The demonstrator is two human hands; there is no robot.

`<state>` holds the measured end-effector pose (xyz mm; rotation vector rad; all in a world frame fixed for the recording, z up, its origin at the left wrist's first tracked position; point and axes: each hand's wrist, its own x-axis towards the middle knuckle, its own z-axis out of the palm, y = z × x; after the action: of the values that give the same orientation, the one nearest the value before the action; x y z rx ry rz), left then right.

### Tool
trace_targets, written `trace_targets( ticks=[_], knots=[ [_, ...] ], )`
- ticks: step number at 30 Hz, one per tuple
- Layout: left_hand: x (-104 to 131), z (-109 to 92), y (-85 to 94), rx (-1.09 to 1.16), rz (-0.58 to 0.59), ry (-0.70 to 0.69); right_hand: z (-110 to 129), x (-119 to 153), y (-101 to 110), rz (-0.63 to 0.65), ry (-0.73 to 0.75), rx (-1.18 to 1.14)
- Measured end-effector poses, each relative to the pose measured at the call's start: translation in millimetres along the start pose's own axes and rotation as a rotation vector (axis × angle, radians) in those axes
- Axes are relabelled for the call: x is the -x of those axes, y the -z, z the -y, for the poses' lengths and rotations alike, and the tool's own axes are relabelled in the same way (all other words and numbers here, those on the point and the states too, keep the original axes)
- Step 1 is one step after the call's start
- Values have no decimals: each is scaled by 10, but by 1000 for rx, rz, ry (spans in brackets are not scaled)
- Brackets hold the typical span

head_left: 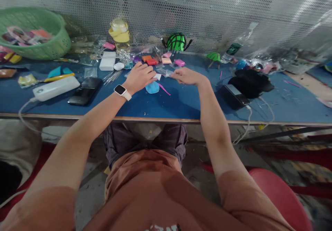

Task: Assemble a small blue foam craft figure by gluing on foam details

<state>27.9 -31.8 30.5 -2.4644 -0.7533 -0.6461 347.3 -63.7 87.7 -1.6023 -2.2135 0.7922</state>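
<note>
My left hand, with a watch on its wrist, is closed with its fingers curled over the table. A small white piece shows at its fingertips; what the fingers grip is hidden. My right hand pinches a crumpled clear plastic bag that reaches toward the left hand. Just below the left fingers lies a light blue lump of clay, partly covered by the hand. Beside it a thin pink strip curves across the blue tabletop.
Behind the hands lie red clay packets, a pink packet and a green-and-black figure. A yellow-topped bottle, green basket, black phone and white power bank are left; a black box and water bottle stand right.
</note>
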Motion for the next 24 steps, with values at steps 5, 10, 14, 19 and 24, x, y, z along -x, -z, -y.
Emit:
trace_targets(
  ticks=[5,10,14,19,24],
  knots=[
    [-1,16,15,106,-9,26,-91,-70,-5,-24,-61,34],
    [3,-1,-18,164,-95,43,-135,-87,6,117,-57,-11],
    [1,-8,-28,216,-117,92,-83,-41,-4,109,-5,-94],
    [-1,23,36,203,-64,81,-86,-43,-36,73,17,-163],
    [9,57,27,263,-76,134,-109,-65,-26,8,66,-127]
  ],
)
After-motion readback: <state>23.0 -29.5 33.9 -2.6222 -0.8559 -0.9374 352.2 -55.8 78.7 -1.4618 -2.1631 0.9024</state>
